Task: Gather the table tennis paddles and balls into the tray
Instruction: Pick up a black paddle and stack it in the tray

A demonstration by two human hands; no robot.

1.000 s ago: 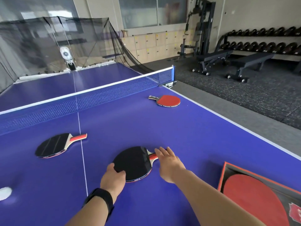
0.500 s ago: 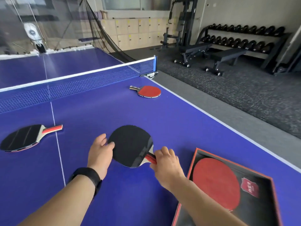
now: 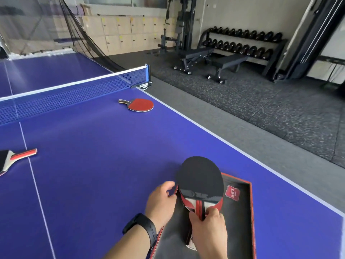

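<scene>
**Black paddle over the tray, two more out on the table**

Your right hand is pinching the red handle of the black paddle. Your fingers are closed tight on it. The paddle's black face looks up, and its round end points away from you. It sits over the tray, on top of a red paddle that already lies inside. Only a thin red edge of that one peeks out from under the black face.

Your left hand is at the left rim of the tray, just beside the black paddle's edge. Its fingers are curled, but you cannot tell if they grip the rim or only rest there. A black watch is on that wrist.

The tray is dark with a red rim and has a red badge inside. It lies on the blue table, near the right side line.

Another red paddle lies flat far off, near the net, red face up. A third paddle, black with a red handle, lies at the left edge of the view, partly cut off. Both are well apart from the tray.

You can see no balls clearly in this view.
</scene>
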